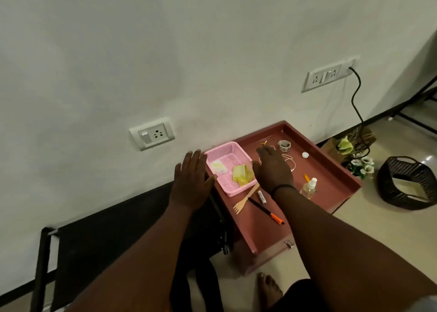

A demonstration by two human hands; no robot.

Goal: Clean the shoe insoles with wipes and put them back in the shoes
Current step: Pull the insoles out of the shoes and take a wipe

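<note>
- A pale wall with two socket plates fills most of the view, meeting a glossy tiled floor at the right.
- A reddish-brown worktop with a raised rim stands against the wall.
- A dark woven basket sits on the floor well to the right of it.
- A pink mesh basket rests on the worktop's left end, holding a crumpled yellow-green wipe and a paler folded one.
- The left hand hovers flat, fingers spread, just beside the pink basket's left edge, holding nothing.
- The right hand is spread palm-down over the worktop, just beside the basket's right side, empty.
- A clear spray bottle, a wooden fork and a black-and-orange pen lie near the right wrist.
- No shoes or insoles can be seen.
</note>
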